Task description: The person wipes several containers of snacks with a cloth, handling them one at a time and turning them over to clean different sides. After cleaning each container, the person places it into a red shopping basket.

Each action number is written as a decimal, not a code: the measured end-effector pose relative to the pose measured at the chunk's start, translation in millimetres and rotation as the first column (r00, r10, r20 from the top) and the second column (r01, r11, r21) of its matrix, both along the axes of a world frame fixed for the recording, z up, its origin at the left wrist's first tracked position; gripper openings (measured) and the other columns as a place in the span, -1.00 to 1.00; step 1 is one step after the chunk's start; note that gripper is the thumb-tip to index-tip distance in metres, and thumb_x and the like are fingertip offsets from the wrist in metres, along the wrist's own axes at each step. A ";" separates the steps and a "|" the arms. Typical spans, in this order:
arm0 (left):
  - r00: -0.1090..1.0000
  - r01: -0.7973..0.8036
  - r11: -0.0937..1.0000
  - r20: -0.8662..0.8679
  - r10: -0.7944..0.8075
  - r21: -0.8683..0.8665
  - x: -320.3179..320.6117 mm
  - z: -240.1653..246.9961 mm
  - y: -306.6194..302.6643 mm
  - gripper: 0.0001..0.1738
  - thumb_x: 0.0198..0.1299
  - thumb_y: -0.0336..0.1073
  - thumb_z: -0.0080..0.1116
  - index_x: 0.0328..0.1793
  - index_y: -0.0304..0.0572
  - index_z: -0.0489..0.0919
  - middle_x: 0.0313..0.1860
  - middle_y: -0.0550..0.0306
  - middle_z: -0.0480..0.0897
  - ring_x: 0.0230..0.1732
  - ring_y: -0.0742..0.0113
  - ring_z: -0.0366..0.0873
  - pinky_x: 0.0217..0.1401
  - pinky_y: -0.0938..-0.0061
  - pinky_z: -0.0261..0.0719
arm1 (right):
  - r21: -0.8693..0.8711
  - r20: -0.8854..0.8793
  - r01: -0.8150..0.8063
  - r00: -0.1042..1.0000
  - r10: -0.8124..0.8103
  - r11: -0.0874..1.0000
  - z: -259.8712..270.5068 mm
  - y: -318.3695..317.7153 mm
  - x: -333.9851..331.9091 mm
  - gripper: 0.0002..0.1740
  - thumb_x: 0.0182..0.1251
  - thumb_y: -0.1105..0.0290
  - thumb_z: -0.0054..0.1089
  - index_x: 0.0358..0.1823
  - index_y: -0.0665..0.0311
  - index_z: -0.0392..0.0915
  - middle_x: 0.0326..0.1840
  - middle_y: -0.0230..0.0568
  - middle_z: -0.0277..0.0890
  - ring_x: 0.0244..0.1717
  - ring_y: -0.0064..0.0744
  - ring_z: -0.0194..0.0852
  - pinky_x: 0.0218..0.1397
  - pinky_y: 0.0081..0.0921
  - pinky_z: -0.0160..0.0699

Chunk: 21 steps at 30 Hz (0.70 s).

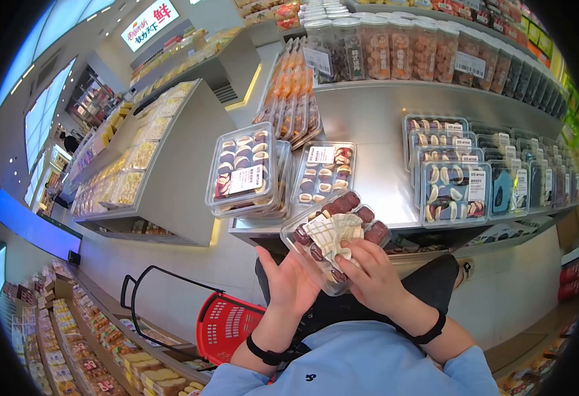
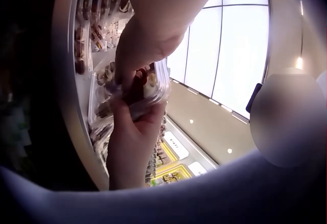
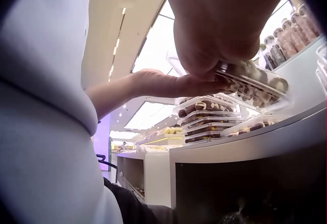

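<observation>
Just off the front edge of the steel shelf [image 1: 376, 125], a clear lidded box of dark dates [image 1: 334, 236] is held tilted in 2 hands. The left hand [image 1: 288, 285] cradles it from below, thumb up along its near left side and fingers curled under it; the right hand [image 1: 372, 277] grips its near right end, fingers bent over the lid. Behind it, near the shelf's front edge, lie stacked boxes of similar sweets [image 1: 243, 173]; labelled jars [image 1: 395, 46] line the shelf above. A red basket [image 1: 226, 327] sits below the left forearm.
</observation>
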<state>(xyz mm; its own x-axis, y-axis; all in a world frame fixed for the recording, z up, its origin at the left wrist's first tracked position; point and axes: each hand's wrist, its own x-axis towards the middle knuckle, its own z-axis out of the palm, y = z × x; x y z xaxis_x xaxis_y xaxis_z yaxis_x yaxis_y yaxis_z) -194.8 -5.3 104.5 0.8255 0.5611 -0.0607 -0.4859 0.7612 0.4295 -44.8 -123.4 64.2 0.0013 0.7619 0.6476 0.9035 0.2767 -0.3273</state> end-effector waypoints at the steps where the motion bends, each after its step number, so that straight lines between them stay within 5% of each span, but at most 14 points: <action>1: 0.992 -0.029 0.995 -0.119 0.040 0.095 2.0 -5.6 1.3 -0.21 0.58 0.26 -0.39 0.63 -0.22 0.14 0.52 -0.08 0.39 0.49 0.04 0.39 0.54 0.07 0.37 | -0.075 -0.040 -0.080 0.996 0.077 0.994 9.8 -5.2 1.4 -0.32 0.18 0.22 0.35 0.37 0.13 0.44 0.40 -0.08 0.36 0.40 0.02 0.32 0.40 -0.06 0.40; 3: 0.930 -0.045 0.956 -0.338 0.146 0.288 6.4 -21.1 6.3 -0.33 0.63 0.12 -0.33 0.61 -0.20 0.17 0.49 -0.05 0.42 0.48 0.07 0.41 0.52 0.08 0.40 | -0.173 -0.120 -0.127 0.987 0.107 0.977 15.3 -7.2 5.0 -0.24 0.22 0.07 0.35 0.42 0.19 0.39 0.47 -0.02 0.29 0.45 0.08 0.26 0.48 0.00 0.28; 4: 0.951 -0.055 0.978 -0.288 0.112 0.201 7.7 -21.7 7.9 -0.44 0.64 -0.01 -0.27 0.57 -0.17 0.23 0.45 0.00 0.46 0.44 0.13 0.45 0.49 0.13 0.45 | -0.204 -0.152 -0.092 0.987 0.061 0.975 14.5 -6.3 7.3 -0.20 0.24 0.00 0.34 0.45 0.23 0.36 0.50 0.01 0.25 0.47 0.12 0.23 0.51 0.02 0.22; 9: 0.921 -0.001 0.946 -0.368 0.126 0.324 15.6 -29.8 5.2 -0.42 0.65 0.05 -0.34 0.57 -0.16 0.23 0.42 -0.02 0.48 0.40 0.10 0.50 0.41 0.11 0.53 | -0.281 -0.155 0.240 0.944 -0.291 0.929 -9.3 23.7 30.1 -0.18 0.46 -0.12 0.07 0.53 0.32 0.22 0.57 0.16 0.14 0.62 0.18 0.01 0.61 0.10 0.00; 13: 0.894 0.024 0.933 -0.425 0.141 0.360 17.9 -26.5 4.5 -0.43 0.65 0.04 -0.32 0.57 -0.14 0.23 0.43 0.01 0.45 0.43 0.19 0.45 0.46 0.19 0.46 | -0.149 -0.228 -0.090 0.972 0.054 0.985 15.3 37.0 2.3 -0.22 0.49 -0.13 0.01 0.51 0.28 0.28 0.53 0.15 0.21 0.61 0.16 0.05 0.61 0.18 -0.02; 17: 0.891 -0.060 0.951 -0.414 0.188 0.302 14.8 -26.5 4.9 -0.44 0.65 0.02 -0.30 0.55 -0.17 0.25 0.40 0.04 0.49 0.41 0.20 0.48 0.43 0.22 0.51 | -0.170 -0.019 -0.074 0.997 0.072 0.983 31.9 42.8 0.6 -0.20 0.49 -0.15 -0.01 0.52 0.31 0.26 0.45 0.13 0.30 0.56 0.12 0.16 0.57 0.14 0.05; 18: 0.901 -0.055 0.947 -0.394 0.183 0.315 11.4 -34.9 8.8 -0.43 0.64 0.04 -0.30 0.55 -0.17 0.25 0.39 0.04 0.49 0.41 0.19 0.48 0.43 0.22 0.51 | -0.148 -0.022 0.012 1.000 -0.015 0.989 37.1 44.0 6.2 -0.29 0.48 -0.07 0.05 0.46 0.28 0.35 0.40 0.05 0.39 0.50 -0.03 0.28 0.52 0.19 0.11; 21: 0.943 -0.023 0.930 -0.301 0.143 0.367 2.1 -33.9 12.7 -0.40 0.62 0.07 -0.24 0.56 -0.17 0.25 0.42 0.03 0.49 0.41 0.17 0.49 0.47 0.19 0.49 | -0.297 -0.126 0.222 0.955 -0.268 0.929 15.5 51.3 47.4 -0.28 0.45 -0.06 0.10 0.48 0.25 0.34 0.37 0.06 0.42 0.48 -0.01 0.31 0.51 0.24 0.10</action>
